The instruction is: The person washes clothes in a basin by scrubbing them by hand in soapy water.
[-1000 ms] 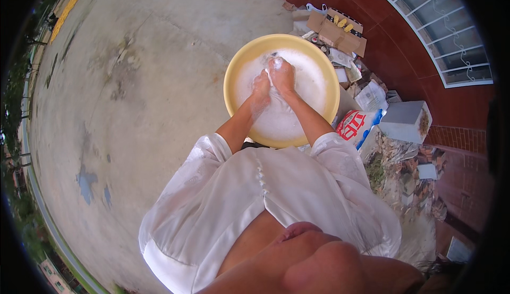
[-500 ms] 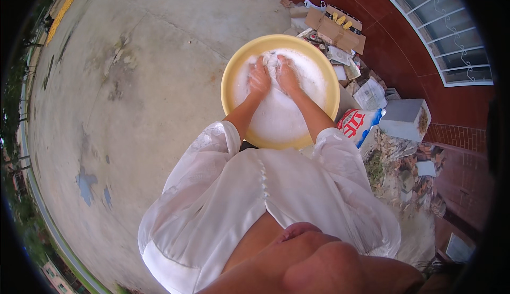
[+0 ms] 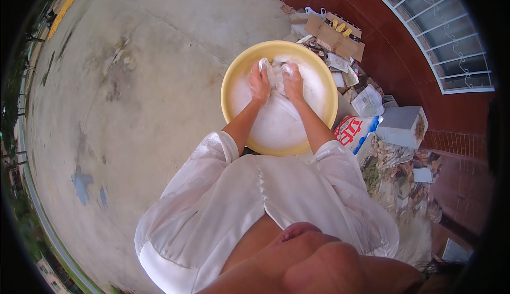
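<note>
A round yellow basin (image 3: pixel 226 95) full of white suds (image 3: pixel 273 126) stands in front of me. In its far half, a wet white cloth (image 3: pixel 277 79) stretches between my two hands. My left hand (image 3: pixel 258 85) grips the cloth's left part, fingers curled and foam on the fingertips. My right hand (image 3: pixel 292 84) has its fingers closed round the right part, close beside the left. Foam and water hide the lower portion of the cloth, so its kind of garment or fabric does not show.
To the right of the basin lies a white, red and blue sack (image 3: pixel 355 130), next to a grey block-shaped box (image 3: pixel 402 126). Beyond them are an open cardboard box (image 3: pixel 333 37) with corn cobs, papers and rubble along a dark red wall (image 3: pixel 404 55). Concrete ground (image 3: pixel 154 81) spreads leftward.
Both hands have risen a little out of the suds, lifting the cloth between them. More of the fingers and cloth shows now. The whole view has shifted slightly.
</note>
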The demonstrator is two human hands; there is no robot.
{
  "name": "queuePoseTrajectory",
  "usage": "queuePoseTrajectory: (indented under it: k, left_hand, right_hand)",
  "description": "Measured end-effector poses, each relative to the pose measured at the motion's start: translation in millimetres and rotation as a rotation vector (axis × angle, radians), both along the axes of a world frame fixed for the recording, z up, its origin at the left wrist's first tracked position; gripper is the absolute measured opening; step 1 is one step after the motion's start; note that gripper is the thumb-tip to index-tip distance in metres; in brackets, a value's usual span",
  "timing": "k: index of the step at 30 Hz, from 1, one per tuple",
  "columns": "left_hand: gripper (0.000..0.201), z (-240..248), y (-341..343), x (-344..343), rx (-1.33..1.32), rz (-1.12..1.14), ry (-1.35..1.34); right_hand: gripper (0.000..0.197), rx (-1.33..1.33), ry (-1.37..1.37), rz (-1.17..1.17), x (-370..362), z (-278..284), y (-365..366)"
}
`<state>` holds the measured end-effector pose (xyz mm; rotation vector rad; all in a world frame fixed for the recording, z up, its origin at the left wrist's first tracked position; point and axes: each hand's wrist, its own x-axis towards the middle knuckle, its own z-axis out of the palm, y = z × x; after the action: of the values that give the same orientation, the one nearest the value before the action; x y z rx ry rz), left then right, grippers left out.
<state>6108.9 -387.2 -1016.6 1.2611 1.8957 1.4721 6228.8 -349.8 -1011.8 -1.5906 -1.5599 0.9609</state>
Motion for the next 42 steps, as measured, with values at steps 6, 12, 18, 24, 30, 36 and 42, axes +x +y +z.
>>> queuePoseTrajectory:
  k: [6,12,18,24,30,36,42]
  left_hand:
    - [0.035,95.4,-149.0,36.2,-0.26,-0.093,-1.294]
    - [0.047,149.0,-262.3,81.5,-0.455,-0.004,-1.095]
    - [0.041,71.4,-274.6,63.1,-0.246,-0.307,-1.437]
    - [0.043,9.3,-233.5,72.4,-0.484,-0.062,-1.158]
    - [0.039,45.5,-220.9,64.3,-0.274,-0.227,-1.414]
    - [0.037,123.5,-203.0,49.1,-0.377,-0.117,-1.263]
    - [0.039,125.6,-127.1,9.2,-0.338,-0.075,-1.131]
  right_hand:
    - [0.027,0.252,0.067,0.181,2.6,181.4,-216.1]
    - [0.028,0.114,-0.002,0.028,33.6,211.8,-283.7]
    - [0.023,0.64,0.066,0.218,3.8,170.4,-337.2]
    - [0.02,0.173,-0.098,-0.08,26.0,128.7,-264.8]
    - [0.016,0.239,-0.051,0.051,1.8,149.5,-259.1]
    - [0.02,0.251,-0.134,0.006,-12.6,178.3,-249.2]
    - [0.02,0.232,-0.028,-0.125,20.9,117.4,-122.5]
